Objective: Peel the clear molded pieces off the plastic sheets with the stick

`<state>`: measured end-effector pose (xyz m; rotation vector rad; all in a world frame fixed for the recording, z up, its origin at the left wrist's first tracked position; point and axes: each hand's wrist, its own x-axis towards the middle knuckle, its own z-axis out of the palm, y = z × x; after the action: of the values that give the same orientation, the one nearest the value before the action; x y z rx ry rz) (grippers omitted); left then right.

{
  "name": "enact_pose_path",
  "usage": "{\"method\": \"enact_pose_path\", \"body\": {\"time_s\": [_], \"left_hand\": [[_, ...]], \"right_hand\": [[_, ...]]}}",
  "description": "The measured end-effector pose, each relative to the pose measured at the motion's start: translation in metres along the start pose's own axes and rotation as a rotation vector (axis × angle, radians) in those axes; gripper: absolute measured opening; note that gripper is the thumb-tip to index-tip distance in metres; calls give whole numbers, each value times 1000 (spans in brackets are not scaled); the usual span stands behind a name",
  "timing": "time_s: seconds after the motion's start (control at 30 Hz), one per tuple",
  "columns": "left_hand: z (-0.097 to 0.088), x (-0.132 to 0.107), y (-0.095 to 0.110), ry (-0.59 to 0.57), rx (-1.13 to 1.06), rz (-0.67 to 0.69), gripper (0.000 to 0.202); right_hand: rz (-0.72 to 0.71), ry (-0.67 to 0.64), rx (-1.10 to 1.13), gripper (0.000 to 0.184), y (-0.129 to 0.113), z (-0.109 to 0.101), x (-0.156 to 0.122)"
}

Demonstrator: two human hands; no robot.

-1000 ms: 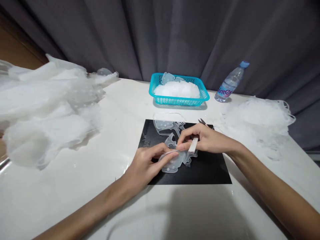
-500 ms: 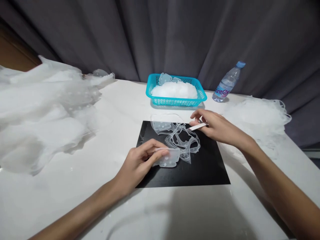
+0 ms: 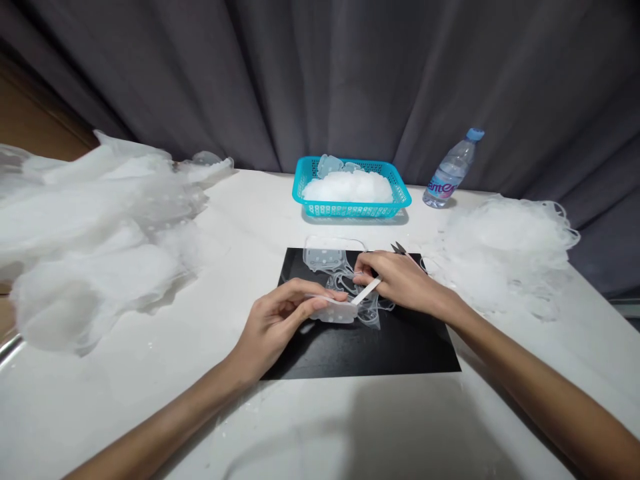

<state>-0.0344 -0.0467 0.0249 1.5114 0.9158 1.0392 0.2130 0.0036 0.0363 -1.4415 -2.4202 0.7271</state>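
Observation:
My left hand (image 3: pixel 295 303) is closed on a translucent plastic sheet piece (image 3: pixel 335 312) with small pale dots, pinched between thumb and fingers above a black mat (image 3: pixel 400 347). My right hand (image 3: pixel 395 277) grips a flat white stick (image 3: pixel 367 291); its lower end meets the right edge of that piece. Under and behind the hands lies a tangle of clear plastic offcuts (image 3: pixel 370 312). Another dotted translucent piece (image 3: pixel 324 258) rests at the mat's back left. Dark pointed tips of a tool (image 3: pixel 399 248) show just behind my right hand, the rest mostly hidden.
A turquoise basket (image 3: pixel 350 211) at the back holds white, translucent pieces. To its right stands a water bottle (image 3: pixel 453 170). A large heap of translucent sheets (image 3: pixel 100 233) covers the table's left; a pile of clear offcuts (image 3: pixel 510 247) lies right. A grey curtain (image 3: pixel 350 80) hangs behind.
My right hand has come left and down, bringing the white stick against the held piece. My left hand has tilted that piece flatter. The dark tool tips now show.

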Motion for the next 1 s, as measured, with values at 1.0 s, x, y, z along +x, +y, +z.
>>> {"method": "enact_pose_path", "body": {"time_s": [1.0], "left_hand": [[1,10,-7,41,-444,-499,36]], "right_hand": [[-68,-206,-90,22,31,-62,-22]]}}
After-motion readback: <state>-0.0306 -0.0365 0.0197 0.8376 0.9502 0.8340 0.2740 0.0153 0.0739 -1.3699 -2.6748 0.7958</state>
